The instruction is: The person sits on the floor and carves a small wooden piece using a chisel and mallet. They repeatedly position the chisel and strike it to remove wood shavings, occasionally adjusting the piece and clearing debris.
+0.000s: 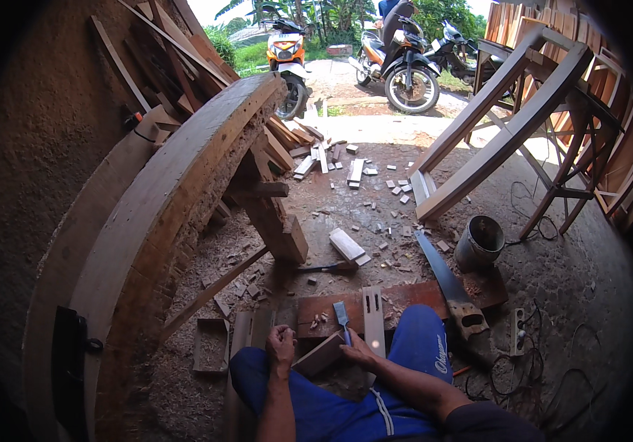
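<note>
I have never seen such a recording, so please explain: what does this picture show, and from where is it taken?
No machine is here: someone works bare-handed. The single picture comes from a wide camera worn on this person's head, looking down, so straight edges bend. The right hand holds a chisel, blade up. The left hand is curled; I cannot tell whether it holds anything. In front, on the floor, are a brown board, a handsaw, a grey bucket and many wood scraps.

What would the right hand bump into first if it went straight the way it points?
Probably the brown wooden block, right beside the right hand that grips the chisel. They may already touch; depth is hard to judge.
</note>
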Available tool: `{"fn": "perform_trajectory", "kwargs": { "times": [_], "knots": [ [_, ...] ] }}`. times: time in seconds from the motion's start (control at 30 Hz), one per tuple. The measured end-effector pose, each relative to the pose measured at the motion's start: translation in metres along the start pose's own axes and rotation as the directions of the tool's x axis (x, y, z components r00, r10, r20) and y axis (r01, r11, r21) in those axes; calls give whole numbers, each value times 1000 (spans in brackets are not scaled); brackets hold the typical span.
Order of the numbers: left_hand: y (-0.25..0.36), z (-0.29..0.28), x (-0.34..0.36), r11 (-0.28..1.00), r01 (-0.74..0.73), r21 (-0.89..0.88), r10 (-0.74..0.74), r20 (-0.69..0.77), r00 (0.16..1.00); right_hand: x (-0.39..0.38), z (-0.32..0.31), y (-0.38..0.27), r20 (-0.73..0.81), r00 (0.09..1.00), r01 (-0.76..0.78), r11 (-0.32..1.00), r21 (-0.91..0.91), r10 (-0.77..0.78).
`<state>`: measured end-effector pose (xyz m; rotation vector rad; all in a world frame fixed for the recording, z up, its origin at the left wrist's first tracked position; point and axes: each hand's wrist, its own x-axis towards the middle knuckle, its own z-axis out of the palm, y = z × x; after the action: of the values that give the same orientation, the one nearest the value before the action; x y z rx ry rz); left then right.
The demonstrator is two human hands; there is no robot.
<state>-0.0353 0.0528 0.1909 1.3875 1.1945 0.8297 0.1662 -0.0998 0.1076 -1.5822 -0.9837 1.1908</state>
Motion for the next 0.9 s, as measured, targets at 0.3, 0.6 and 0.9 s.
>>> {"fn": "perform_trajectory", "kwargs": {
  "times": [0.3,0.6,0.9],
  "knots": [
    [-20,13,14,929,-167,331,182,-18,983,10,10,7,-52,994,96,995,2,-95],
    [-49,28,-9,913,-2,407,59,-129,990,3,17,6,-46,996,88,924,371,-76],
    [-34,53,-52,484,-129,865,-209,257,943,-19,-24,-79,-346,917,-74,937,341,199]
  ]
}}
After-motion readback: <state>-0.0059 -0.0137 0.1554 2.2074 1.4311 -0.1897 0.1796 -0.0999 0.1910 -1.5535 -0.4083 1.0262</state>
